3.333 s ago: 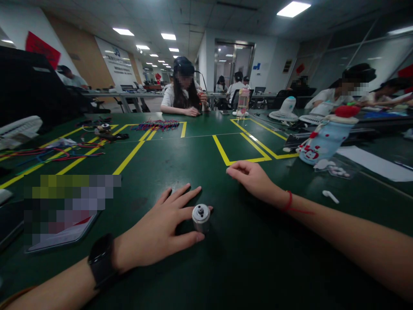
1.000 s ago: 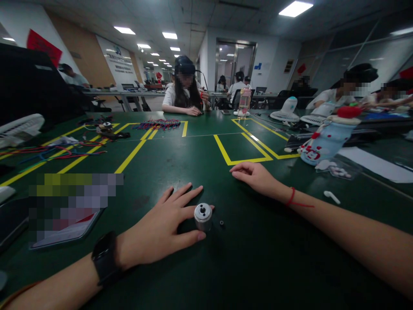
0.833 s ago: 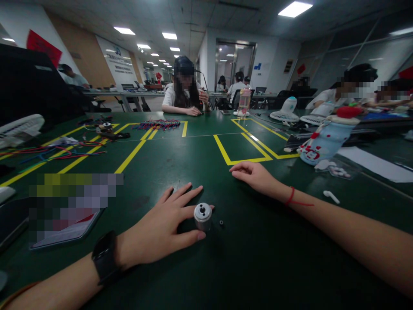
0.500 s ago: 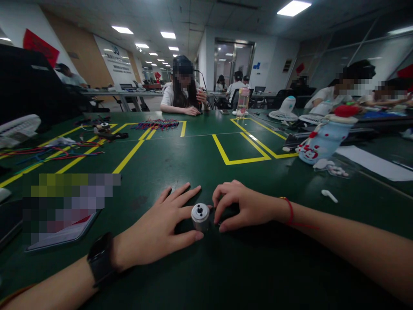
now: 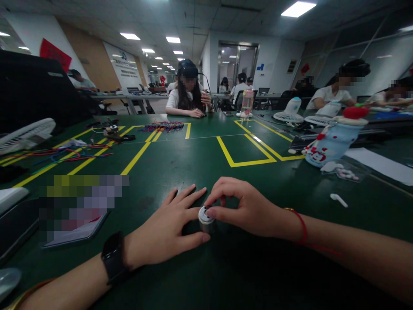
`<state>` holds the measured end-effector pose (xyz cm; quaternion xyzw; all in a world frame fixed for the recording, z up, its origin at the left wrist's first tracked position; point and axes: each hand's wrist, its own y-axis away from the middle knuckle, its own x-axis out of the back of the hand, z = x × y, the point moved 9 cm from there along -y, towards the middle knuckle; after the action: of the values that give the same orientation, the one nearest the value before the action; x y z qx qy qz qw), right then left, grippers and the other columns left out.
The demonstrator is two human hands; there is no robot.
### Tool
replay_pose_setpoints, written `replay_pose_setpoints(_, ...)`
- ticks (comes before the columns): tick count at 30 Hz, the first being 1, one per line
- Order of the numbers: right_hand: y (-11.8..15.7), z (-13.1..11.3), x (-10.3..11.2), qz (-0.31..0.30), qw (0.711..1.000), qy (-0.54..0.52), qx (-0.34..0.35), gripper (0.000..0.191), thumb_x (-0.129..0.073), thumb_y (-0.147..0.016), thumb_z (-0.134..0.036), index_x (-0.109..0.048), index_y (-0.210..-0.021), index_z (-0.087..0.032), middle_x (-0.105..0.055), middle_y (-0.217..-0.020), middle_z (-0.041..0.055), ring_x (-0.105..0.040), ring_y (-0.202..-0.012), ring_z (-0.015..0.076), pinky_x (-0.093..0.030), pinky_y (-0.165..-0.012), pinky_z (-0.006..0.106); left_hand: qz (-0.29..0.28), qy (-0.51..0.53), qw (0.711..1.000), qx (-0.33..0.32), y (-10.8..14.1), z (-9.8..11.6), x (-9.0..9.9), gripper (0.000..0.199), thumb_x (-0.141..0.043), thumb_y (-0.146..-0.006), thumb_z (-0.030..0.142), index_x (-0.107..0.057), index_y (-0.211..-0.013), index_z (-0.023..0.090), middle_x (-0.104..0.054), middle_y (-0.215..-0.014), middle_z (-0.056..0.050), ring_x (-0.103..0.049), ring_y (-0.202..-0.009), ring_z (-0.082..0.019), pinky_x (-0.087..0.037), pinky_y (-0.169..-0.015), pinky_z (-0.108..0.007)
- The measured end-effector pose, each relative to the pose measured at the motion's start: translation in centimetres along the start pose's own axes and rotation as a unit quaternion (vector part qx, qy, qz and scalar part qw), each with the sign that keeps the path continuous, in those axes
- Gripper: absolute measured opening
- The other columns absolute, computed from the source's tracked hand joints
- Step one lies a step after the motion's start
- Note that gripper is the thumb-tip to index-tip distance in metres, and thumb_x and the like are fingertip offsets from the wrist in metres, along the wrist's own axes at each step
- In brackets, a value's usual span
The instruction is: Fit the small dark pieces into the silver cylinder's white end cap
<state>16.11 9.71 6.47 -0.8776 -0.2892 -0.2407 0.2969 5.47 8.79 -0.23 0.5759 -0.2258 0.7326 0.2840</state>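
A small silver cylindrical motor point(image 5: 206, 226) stands upright on the green table. My left hand point(image 5: 169, 226) lies low over the table, its thumb and index finger around the motor's sides and its other fingers stretched out. At the top of the motor, my right hand point(image 5: 237, 206) has thumb and index finger pinched together. Whatever they pinch is too small or hidden to make out. The fingertips cover part of the motor's top face.
On the left are a tablet-like slab point(image 5: 77, 232) and loose coloured wires point(image 5: 74, 153). A blue bottle point(image 5: 335, 144) and a white earbud point(image 5: 338, 199) are on the right. Yellow tape point(image 5: 251, 163) marks the table. Across it sits another person point(image 5: 187, 92).
My right hand has moved left from beside the motor onto its top, fingertips now pinched there. The left hand keeps its place around the motor. The whole view has shifted slightly.
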Motion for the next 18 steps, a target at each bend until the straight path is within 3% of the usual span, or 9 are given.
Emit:
replay_pose_setpoints(9, -0.5, -1.6, -0.2, -0.054, 0.995, 0.078, 0.036, 0.012, -0.065, -0.084, -0.025, -0.070, -0.088, -0.015, -0.062, -0.085, 0.0026, -0.056, -0.076, 0.0120, -0.044, -0.070, 0.025, 0.008, 0.005, 1.000, -0.004, -0.1, 0.2, 0.2, 0.056, -0.054, -0.090, 0.054, -0.034, -0.142, 0.045, -0.018, -0.158, 0.003, -0.014, -0.144, -0.035, -0.010, -0.110, -0.068)
replay_pose_setpoints(12, -0.3, -1.5, 0.0, -0.075, 0.994, 0.078, 0.029, 0.020, -0.067, -0.083, -0.030, -0.069, -0.097, -0.017, -0.062, -0.096, 0.0045, -0.057, -0.085, 0.0138, -0.046, -0.077, 0.027, 0.006, 0.004, 1.000, -0.004, 0.1, 0.4, 0.4, 0.053, -0.053, -0.091, 0.054, -0.037, -0.140, 0.046, -0.015, -0.158, 0.005, -0.014, -0.144, -0.035, -0.011, -0.110, -0.068)
replay_pose_setpoints(15, -0.6, 0.5, 2.8, -0.022, 0.996, 0.081, -0.020, 0.038, -0.062, -0.086, -0.040, -0.060, -0.118, -0.019, -0.060, -0.112, 0.0071, -0.057, -0.094, 0.0160, -0.048, -0.081, 0.030, 0.003, 0.011, 1.000, 0.003, 0.3, 0.3, 0.5, 0.049, -0.052, -0.090, 0.056, -0.042, -0.138, 0.047, -0.014, -0.159, 0.005, -0.013, -0.144, -0.036, -0.011, -0.109, -0.068)
replay_pose_setpoints(18, 0.1, 2.5, 6.2, 0.046, 0.980, 0.187, -0.050, 0.033, -0.062, -0.086, -0.037, -0.061, -0.113, -0.019, -0.061, -0.111, 0.0090, -0.055, -0.100, 0.0211, -0.046, -0.087, 0.038, -0.004, 0.012, 1.000, 0.015, 0.6, 0.1, 0.6, 0.052, -0.051, -0.090, 0.058, -0.039, -0.139, 0.048, -0.014, -0.159, 0.004, -0.012, -0.144, -0.036, -0.011, -0.109, -0.069)
